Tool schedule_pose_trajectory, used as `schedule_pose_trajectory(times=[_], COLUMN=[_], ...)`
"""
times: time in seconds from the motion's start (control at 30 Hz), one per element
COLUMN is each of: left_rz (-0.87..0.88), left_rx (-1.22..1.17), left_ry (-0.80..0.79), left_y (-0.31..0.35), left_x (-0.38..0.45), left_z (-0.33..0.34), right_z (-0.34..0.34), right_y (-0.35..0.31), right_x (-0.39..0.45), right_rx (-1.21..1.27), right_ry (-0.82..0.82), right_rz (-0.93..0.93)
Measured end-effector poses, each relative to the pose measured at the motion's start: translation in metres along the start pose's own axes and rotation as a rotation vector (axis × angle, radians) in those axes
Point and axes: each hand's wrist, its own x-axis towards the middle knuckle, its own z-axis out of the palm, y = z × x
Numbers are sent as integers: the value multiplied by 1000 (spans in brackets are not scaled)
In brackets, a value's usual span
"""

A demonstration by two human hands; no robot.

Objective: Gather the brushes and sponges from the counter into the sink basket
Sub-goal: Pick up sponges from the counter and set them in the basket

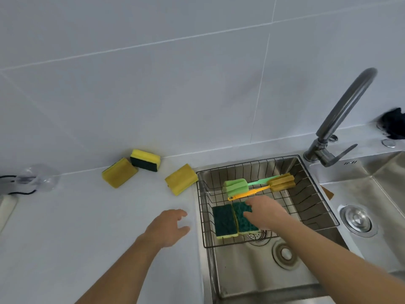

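Observation:
A black wire basket [315, 189] sits across the steel sink. Inside it lie a green sponge brush [235, 188], an orange sponge brush [281, 182] and two green-topped sponges: one [223, 220] free at the left, the other [242, 218] under my right hand [263, 212], whose fingers rest on it. Three yellow sponges remain on the white counter: one [182, 178] just left of the basket, one [119, 172] further left, and one [145, 160] with its dark green side showing against the wall. My left hand [167, 227] hovers over the counter, fingers apart, holding nothing.
A curved steel faucet [341, 115] rises behind the sink's right corner. A second basin with a drain [358, 220] lies to the right. A clear suction hook with a black cable [28, 181] sits at the far left. A dark object [393, 126] rests on the back ledge.

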Motion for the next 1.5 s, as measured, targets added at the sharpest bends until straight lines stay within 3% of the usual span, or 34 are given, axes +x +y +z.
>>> schedule_pose_trajectory(times=[0.33,0.7,1.07,1.5], left_rz=[-188,-246,-185,-138], left_rx=[-113,-185,-205,-316], left_ry=[18,101,187,371], left_y=[-120,-221,-246,-235], left_x=[-39,-65,-7,80], left_z=[-36,-84,-140,-171], right_z=[-12,-15,-17,-13], right_y=[-92,-172,-214,-212], right_x=[13,44,75,134], right_rx=[-187,-257,-322,-540], right_ry=[-27,-19,-17,-43], right_rz=[-117,-148,-177,-293])
